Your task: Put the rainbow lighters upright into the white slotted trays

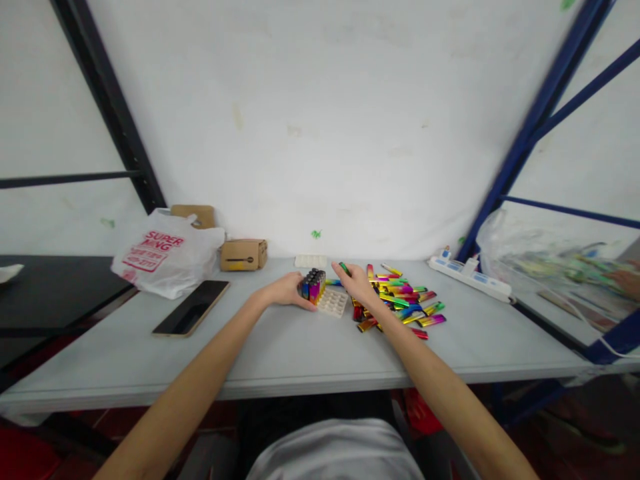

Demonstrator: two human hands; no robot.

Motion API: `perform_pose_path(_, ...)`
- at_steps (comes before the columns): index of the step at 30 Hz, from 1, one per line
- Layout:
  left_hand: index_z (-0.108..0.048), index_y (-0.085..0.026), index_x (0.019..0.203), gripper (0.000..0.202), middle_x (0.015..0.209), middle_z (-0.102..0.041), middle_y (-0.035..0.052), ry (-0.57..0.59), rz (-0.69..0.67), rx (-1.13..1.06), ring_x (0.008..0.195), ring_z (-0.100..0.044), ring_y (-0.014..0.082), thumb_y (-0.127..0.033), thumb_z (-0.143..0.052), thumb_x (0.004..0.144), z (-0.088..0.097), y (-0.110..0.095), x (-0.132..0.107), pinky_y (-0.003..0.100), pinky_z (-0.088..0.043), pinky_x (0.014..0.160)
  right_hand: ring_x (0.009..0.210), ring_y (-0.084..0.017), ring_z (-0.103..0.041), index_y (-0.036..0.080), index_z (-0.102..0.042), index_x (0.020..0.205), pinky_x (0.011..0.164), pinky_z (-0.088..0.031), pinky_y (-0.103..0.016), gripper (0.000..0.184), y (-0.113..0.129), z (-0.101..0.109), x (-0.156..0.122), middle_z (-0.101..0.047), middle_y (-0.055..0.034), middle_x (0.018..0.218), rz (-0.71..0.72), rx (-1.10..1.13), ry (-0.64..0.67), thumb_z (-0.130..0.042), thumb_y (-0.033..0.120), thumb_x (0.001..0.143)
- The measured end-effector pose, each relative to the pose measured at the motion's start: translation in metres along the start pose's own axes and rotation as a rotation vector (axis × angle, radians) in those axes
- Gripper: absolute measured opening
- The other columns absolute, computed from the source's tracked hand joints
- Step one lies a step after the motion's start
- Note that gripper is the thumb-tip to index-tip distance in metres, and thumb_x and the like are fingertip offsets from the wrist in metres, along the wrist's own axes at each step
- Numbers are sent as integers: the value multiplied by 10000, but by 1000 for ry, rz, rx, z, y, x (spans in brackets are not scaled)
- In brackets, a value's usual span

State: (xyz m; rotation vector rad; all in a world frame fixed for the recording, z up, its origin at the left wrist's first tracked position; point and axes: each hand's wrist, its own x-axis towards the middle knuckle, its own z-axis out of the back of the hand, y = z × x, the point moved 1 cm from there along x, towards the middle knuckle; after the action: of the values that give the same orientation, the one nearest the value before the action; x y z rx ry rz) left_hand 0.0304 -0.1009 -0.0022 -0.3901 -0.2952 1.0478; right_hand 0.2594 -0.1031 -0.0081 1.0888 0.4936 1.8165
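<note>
Several shiny multicoloured lighters point(313, 285) stand upright at the left end of a pale tray point(333, 303) with rows of holes. The holes in its right part are bare. My left hand point(289, 291) curls around the tray's left end, thumb in front and fingers behind, gripping the standing lighters. My right hand point(357, 281) is closed on a green lighter point(345, 268), held above the table just right of the tray. Its lower end is hidden by the fingers. Beneath and right of that hand spreads a loose pile of metallic lighters point(403, 302), lying in all directions.
Behind the tray, a second pale tray point(311, 261) lies near the wall. Leftward are a small cardboard box point(244, 255), a white plastic bag point(167, 253) and a phone point(192, 308). A power strip point(470, 278) lies at right. Beyond the blue frame point(520, 153), another person's hand point(627, 280) shows.
</note>
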Motion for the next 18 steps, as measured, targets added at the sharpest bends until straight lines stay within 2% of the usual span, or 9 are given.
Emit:
perform_pose_path(7, -670, -156, 1071, 822, 1049, -690, 79, 1, 16, 21, 937, -626, 292, -722, -792, 487, 0, 0, -1, 337, -493, 803, 568, -113, -321, 221, -322, 574, 553, -206, -269, 351, 2, -2, -2, -287, 40, 570, -15, -25, -109, -437, 409, 847)
perform_pose_path(11, -668, -147, 1076, 841, 1063, -690, 94, -17, 7, 29, 936, -631, 300, -729, -790, 482, 1, 0, 0, 350, -499, 810, 576, -124, -359, 217, -357, 582, 563, -230, -268, 389, 3, -2, -3, -340, 38, 558, 17, -92, -113, -433, 427, 900)
perform_pose_path(14, -678, -158, 1049, 801, 1049, -694, 86, -8, -13, 17, 930, -637, 298, -725, -789, 495, 1, 0, 0, 350, -505, 807, 618, -140, -430, 213, -456, 690, 599, -290, -261, 396, 2, -4, -4, -458, 32, 619, 50, -127, -94, -418, 496, 964)
perform_pose_path(18, -693, -174, 1027, 758, 1029, -694, 72, -15, -30, 6, 928, -633, 291, -709, -797, 499, 0, 1, 1, 347, -504, 815, 732, -167, -531, 214, -532, 884, 682, -363, -259, 319, -5, -11, -2, -576, -6, 773, 116, -187, 17, -362, 444, 1025)
